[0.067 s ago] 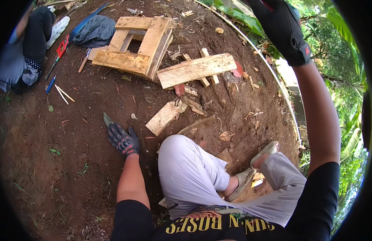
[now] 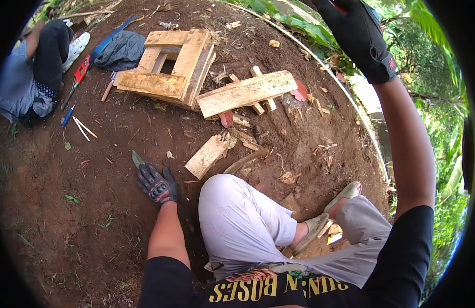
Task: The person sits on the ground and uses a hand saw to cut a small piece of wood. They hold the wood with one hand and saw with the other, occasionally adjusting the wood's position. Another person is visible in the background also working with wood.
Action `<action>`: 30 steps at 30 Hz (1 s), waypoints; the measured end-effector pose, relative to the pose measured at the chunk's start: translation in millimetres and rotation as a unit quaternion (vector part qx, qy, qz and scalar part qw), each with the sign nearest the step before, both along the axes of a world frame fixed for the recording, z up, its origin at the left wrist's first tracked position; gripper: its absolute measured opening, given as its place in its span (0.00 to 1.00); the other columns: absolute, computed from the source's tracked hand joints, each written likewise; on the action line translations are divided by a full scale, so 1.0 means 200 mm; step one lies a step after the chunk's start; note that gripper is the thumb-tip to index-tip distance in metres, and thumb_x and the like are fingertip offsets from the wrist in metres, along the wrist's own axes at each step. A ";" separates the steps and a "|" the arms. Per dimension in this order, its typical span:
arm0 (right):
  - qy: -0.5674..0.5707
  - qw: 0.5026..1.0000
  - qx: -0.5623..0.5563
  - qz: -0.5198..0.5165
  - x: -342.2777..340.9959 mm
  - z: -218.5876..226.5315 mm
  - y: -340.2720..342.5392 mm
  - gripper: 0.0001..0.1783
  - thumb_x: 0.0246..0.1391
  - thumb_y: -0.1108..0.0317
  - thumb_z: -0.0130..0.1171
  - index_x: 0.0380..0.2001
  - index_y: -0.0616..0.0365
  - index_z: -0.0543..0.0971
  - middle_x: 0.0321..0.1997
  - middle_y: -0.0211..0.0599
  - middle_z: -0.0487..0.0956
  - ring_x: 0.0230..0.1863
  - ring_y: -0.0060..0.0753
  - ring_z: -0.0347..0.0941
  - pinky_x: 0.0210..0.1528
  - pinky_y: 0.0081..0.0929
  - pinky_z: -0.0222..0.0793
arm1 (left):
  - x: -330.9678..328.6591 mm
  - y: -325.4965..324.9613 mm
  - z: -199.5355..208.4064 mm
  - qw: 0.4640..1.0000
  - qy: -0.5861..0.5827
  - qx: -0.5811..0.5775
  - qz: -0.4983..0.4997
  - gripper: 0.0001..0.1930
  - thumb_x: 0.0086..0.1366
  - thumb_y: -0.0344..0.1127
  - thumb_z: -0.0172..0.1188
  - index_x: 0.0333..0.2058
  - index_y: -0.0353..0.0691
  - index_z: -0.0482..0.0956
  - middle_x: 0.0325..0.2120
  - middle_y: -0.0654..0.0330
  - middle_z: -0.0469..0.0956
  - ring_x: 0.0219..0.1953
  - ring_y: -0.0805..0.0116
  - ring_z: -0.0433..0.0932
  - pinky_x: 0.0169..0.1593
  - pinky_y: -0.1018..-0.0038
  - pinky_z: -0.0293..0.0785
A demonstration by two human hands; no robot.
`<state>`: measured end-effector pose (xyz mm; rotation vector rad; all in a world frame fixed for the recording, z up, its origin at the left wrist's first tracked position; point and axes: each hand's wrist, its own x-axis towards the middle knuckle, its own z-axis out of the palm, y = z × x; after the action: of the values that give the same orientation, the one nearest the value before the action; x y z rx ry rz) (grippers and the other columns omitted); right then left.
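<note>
My left hand (image 2: 158,186), in a black and red glove, rests on the brown soil with its fingers spread. A pointed green leaf (image 2: 137,158) lies at its fingertips. High at the upper right, my right hand (image 2: 361,43) is raised in a black glove. Its fingers run past the picture's edge, so what they do or hold is hidden. Between the hands, a long board (image 2: 248,93) lies across small wood strips. Nearer my knee is a short split board (image 2: 206,155). Beyond them stands a square wooden frame (image 2: 189,59) built of planks.
At the far left a person (image 2: 47,61) sits by a red-handled saw (image 2: 82,69) and a dark plastic bag (image 2: 122,50). A wooden-handled tool (image 2: 108,88), a blue pen-like tool (image 2: 68,117) and two thin sticks (image 2: 84,128) lie nearby. A pale pipe-like edging (image 2: 345,90) borders plants.
The whole view has shifted slightly, with the wooden pieces a little further left. Both hands keep nearly the same pose.
</note>
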<state>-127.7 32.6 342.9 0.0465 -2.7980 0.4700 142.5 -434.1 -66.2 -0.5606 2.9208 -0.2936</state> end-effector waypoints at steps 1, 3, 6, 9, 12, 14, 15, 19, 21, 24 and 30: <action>-0.003 1.000 -0.008 -0.016 0.09 0.03 0.05 0.27 0.73 0.50 0.62 0.64 0.56 0.87 0.58 0.57 0.90 0.56 0.51 0.89 0.62 0.44 0.82 | -0.01 0.00 0.01 1.000 -0.006 -0.003 -0.001 0.41 0.80 0.61 0.54 0.81 0.41 0.63 0.83 0.47 0.58 0.84 0.43 0.55 0.85 0.41 0.47; 0.043 0.998 0.016 0.036 0.34 0.06 0.23 0.23 0.76 0.54 0.64 0.66 0.50 0.87 0.51 0.42 0.93 0.47 0.30 0.88 0.55 0.33 0.80 | -0.04 0.04 0.04 0.999 -0.023 0.026 0.007 0.42 0.81 0.61 0.52 0.82 0.41 0.61 0.83 0.47 0.58 0.85 0.42 0.54 0.86 0.41 0.45; -0.058 0.998 -0.030 -0.025 0.91 0.19 0.36 0.23 0.77 0.56 0.61 0.65 0.59 0.85 0.61 0.53 0.89 0.65 0.49 0.87 0.68 0.41 0.78 | 0.00 -0.04 0.07 1.000 -0.004 0.014 0.018 0.41 0.81 0.61 0.51 0.82 0.42 0.61 0.84 0.47 0.57 0.85 0.43 0.53 0.86 0.42 0.44; -0.142 0.984 0.004 -0.106 1.49 0.39 0.59 0.21 0.74 0.63 0.64 0.63 0.61 0.86 0.62 0.54 0.89 0.63 0.51 0.87 0.67 0.44 0.78 | 0.00 -0.03 0.09 1.000 0.009 0.005 0.008 0.41 0.81 0.60 0.50 0.82 0.42 0.61 0.84 0.47 0.56 0.85 0.43 0.52 0.86 0.42 0.44; -0.196 0.951 -0.069 -0.229 1.85 0.49 0.77 0.21 0.73 0.62 0.64 0.63 0.61 0.86 0.63 0.53 0.89 0.64 0.51 0.86 0.70 0.44 0.76 | -0.04 0.02 0.08 1.000 -0.003 0.000 -0.007 0.41 0.82 0.60 0.50 0.83 0.42 0.60 0.84 0.47 0.55 0.85 0.43 0.52 0.86 0.42 0.43; -0.183 0.945 -0.107 -0.248 2.00 0.43 0.87 0.22 0.73 0.61 0.65 0.63 0.60 0.87 0.64 0.53 0.88 0.65 0.50 0.86 0.71 0.44 0.75 | 0.00 0.08 0.09 0.999 -0.036 0.004 -0.003 0.41 0.82 0.60 0.50 0.83 0.42 0.59 0.85 0.48 0.54 0.86 0.43 0.51 0.86 0.43 0.42; -0.185 0.941 -0.131 -0.252 2.07 0.43 0.90 0.22 0.72 0.61 0.65 0.63 0.59 0.87 0.63 0.53 0.88 0.65 0.50 0.86 0.71 0.43 0.75 | -0.02 0.10 0.11 0.999 -0.048 0.008 0.003 0.41 0.82 0.60 0.49 0.84 0.42 0.58 0.85 0.48 0.54 0.86 0.43 0.50 0.87 0.43 0.41; -0.191 0.957 -0.111 -0.191 2.15 0.38 0.95 0.22 0.70 0.61 0.67 0.62 0.56 0.88 0.60 0.51 0.89 0.61 0.56 0.86 0.68 0.46 0.77 | -0.03 -0.11 0.10 0.997 -0.015 -0.068 -0.016 0.41 0.79 0.63 0.54 0.79 0.41 0.68 0.82 0.47 0.63 0.83 0.44 0.59 0.85 0.47 0.52; -0.218 0.956 -0.103 -0.164 2.18 0.37 1.03 0.22 0.68 0.62 0.67 0.63 0.53 0.87 0.60 0.50 0.89 0.59 0.59 0.86 0.64 0.47 0.77 | -0.16 -0.01 0.20 0.989 -0.139 -0.021 0.047 0.40 0.74 0.65 0.59 0.73 0.40 0.76 0.77 0.45 0.70 0.78 0.45 0.68 0.80 0.51 0.63; -0.222 0.963 -0.066 -0.136 2.23 0.40 1.14 0.23 0.68 0.63 0.68 0.64 0.53 0.87 0.59 0.50 0.89 0.59 0.57 0.86 0.63 0.46 0.78 | -0.38 0.43 0.46 0.989 -0.134 0.043 0.037 0.34 0.67 0.63 0.67 0.59 0.39 0.89 0.60 0.41 0.86 0.64 0.44 0.84 0.69 0.53 0.78; -0.256 0.937 -0.170 -0.165 2.24 0.38 1.08 0.25 0.65 0.64 0.71 0.65 0.52 0.87 0.58 0.51 0.90 0.56 0.55 0.87 0.62 0.45 0.77 | -0.63 1.36 0.79 0.952 -0.042 0.167 -0.254 0.34 0.66 0.65 0.70 0.51 0.37 0.90 0.54 0.41 0.87 0.60 0.40 0.84 0.65 0.49 0.78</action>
<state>320.3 249.0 418.9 -0.7045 -3.0674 0.9872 16.0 -161.8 92.2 0.2528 2.8884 0.1224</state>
